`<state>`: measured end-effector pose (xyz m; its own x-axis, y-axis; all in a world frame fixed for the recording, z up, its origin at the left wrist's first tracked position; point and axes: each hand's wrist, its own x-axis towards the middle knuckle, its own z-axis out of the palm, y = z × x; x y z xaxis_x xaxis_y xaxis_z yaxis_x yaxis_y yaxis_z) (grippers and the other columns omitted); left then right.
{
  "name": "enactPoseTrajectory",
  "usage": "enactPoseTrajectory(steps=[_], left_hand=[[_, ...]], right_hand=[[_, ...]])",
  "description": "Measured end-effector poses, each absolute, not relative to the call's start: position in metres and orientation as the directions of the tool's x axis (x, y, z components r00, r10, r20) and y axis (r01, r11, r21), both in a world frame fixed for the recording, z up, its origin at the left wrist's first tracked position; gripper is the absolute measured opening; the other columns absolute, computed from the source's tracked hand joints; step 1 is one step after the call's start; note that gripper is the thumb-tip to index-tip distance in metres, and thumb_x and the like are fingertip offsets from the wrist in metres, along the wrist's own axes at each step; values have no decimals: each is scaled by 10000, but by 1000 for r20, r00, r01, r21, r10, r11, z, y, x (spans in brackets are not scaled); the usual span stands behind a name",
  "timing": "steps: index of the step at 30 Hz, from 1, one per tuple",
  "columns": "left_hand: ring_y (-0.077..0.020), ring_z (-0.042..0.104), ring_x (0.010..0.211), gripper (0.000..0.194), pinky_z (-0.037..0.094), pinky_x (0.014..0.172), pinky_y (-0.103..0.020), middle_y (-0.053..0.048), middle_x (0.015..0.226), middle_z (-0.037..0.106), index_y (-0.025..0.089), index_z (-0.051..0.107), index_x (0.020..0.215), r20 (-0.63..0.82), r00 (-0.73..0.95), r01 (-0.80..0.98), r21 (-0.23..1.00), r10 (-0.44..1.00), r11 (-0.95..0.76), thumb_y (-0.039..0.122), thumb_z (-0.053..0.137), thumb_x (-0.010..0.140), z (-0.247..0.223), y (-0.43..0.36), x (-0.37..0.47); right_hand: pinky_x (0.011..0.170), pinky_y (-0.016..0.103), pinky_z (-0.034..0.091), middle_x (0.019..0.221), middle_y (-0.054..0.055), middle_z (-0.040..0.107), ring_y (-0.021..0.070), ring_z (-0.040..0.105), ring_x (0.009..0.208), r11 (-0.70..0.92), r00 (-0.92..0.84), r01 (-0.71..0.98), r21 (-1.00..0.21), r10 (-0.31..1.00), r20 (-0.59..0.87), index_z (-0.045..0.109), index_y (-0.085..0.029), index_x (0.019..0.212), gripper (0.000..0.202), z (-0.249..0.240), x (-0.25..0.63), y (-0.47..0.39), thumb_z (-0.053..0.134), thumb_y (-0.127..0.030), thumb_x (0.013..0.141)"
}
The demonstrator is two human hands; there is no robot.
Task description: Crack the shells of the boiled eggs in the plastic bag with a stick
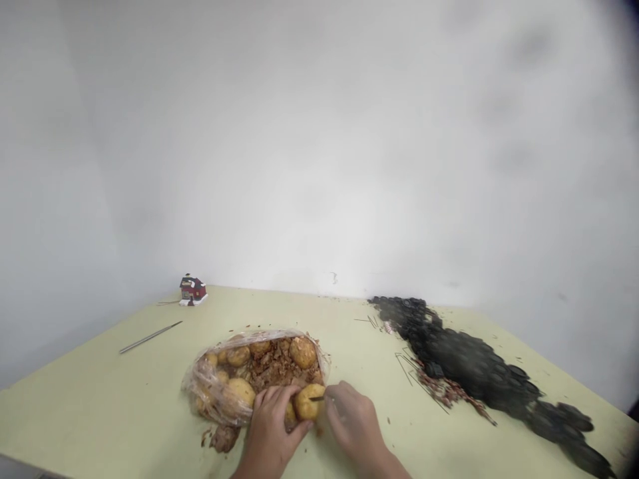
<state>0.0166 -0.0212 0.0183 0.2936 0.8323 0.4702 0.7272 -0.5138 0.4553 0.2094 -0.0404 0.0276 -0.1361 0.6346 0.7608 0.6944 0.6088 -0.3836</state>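
Observation:
My left hand (276, 419) is closed around the side of a round yellow, potato-like piece (308, 403), thumb in front and fingers behind. My right hand (355, 419) pinches a thin dark tool (316, 398), whose tip meets the face of that piece; most of the tool is hidden in the fingers. Both hands work at the right front edge of an open clear plastic bag (227, 403). Inside the bag lie several more yellow round pieces (239, 392) and a heap of brown flakes (276, 364). A brown lump (224, 438) rests on the table just before the bag.
At the back left of the pale yellow table (124, 399) stands a small red toy house (192, 291). A slim metal tool (150, 337) lies nearer. Along the right stretches a pile of black round pieces (464, 362), with bent wires (407, 369) and reddish-brown bits (449, 391) beside it.

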Motion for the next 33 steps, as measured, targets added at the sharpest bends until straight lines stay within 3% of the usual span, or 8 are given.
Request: enactPoseTrajectory(steps=[7,12,17,21,33], left_hand=[[-272,596,1001,383,446,876,-411,-52,1070,681,253,642,1089,464,279,729,468,841,-500,341,734,727,21,-24,18],[-273,602,974,386,448,875,-409,-54,1044,687,251,655,1068,469,280,724,469,838,-505,333,747,703,22,-24,18],[-276,567,1033,383,415,921,-419,-52,1089,669,240,637,1086,391,255,734,517,884,-441,306,734,721,32,-31,21],[-280,537,1053,381,389,933,-424,-53,1105,655,230,627,1082,329,253,729,553,910,-403,278,740,721,40,-36,24],[-268,518,1033,369,365,907,-394,-31,1087,650,255,618,1086,346,254,707,571,903,-418,347,738,749,39,-37,21]], right_hand=[[486,211,376,629,-1,560,123,538,500,593,-90,695,-406,632,770,622,-193,820,207,27,209,-41,425,-160,874],[463,194,379,587,-15,546,109,538,466,660,-182,664,-351,598,781,619,-193,773,217,31,208,-42,427,-127,848],[466,200,373,612,-12,549,105,514,459,623,-117,697,-354,586,801,639,-175,839,193,30,213,-42,452,-160,886],[468,206,366,600,-22,519,108,492,462,651,-180,662,-373,620,764,649,-183,848,198,25,217,-40,457,-179,898],[471,210,369,591,-28,498,108,475,460,615,-107,694,-373,601,792,637,-164,828,162,21,221,-35,494,-200,897]])
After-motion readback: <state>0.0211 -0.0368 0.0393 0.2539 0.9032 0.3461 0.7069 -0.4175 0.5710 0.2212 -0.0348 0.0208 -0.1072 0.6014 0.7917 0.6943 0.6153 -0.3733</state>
